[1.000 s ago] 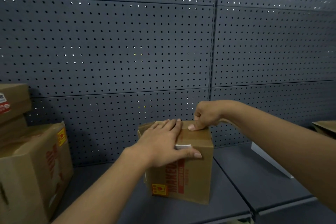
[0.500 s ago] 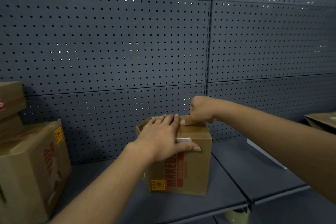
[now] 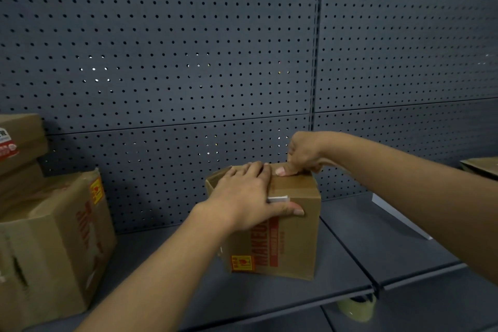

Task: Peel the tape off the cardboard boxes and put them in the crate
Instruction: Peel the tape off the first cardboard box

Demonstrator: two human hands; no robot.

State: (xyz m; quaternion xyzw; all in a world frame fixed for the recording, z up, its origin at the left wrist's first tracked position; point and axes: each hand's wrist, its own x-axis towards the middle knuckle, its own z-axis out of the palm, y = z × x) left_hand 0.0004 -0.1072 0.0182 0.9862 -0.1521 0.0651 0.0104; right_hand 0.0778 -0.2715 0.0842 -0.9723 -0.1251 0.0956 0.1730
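Under both hands, on the shelf (image 3: 269, 294), sits the small cardboard box (image 3: 292, 237), tape (image 3: 291, 186) apparently still across its top. Left hand (image 3: 246, 195) lies spread flat over the lid, thumb hooked down the front face, pinning the box. Right hand (image 3: 303, 155) is curled at the far top edge, thumb pressed against the fingers in a pinch on what looks like the tape end; can't confirm any of it has lifted.

Progress looks early: peel on this box barely started, nothing boxed away. Off past the left hand, a larger box (image 3: 54, 237) with a stack of boxes (image 3: 18, 143) behind it waits, tape status unreadable. Past the right hand, a sliver of another carton (image 3: 482, 166). No crate in view. Below the shelf edge near the right forearm, a tape roll (image 3: 355, 307).
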